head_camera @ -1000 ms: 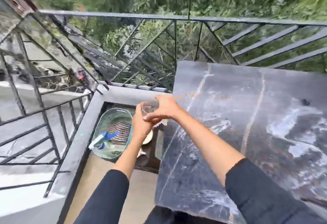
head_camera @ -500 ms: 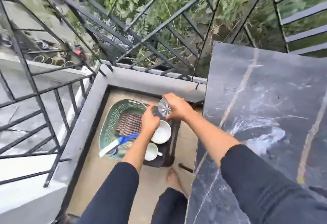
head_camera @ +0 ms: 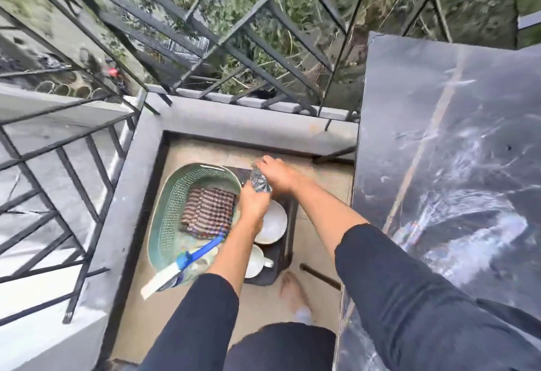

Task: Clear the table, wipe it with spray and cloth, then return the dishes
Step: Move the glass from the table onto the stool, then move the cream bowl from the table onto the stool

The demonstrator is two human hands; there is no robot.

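Filling the right side of the frame is one dark marble table (head_camera: 453, 165). At lower centre, on the floor, one green basket (head_camera: 164, 224) holds one striped cloth (head_camera: 207, 212) and one spray bottle (head_camera: 181, 268), which leans over its near rim. Just right of it, one black tray (head_camera: 289, 224) carries one white bowl (head_camera: 273, 221) and one white cup (head_camera: 254, 260). Above the tray's far end, the left hand (head_camera: 253, 203) and the right hand (head_camera: 278, 174) both grip one clear glass (head_camera: 259, 183), the left from below.

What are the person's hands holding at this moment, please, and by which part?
A clear cut-glass tumbler: the left hand grips its lower end, and the right hand holds its upper side.
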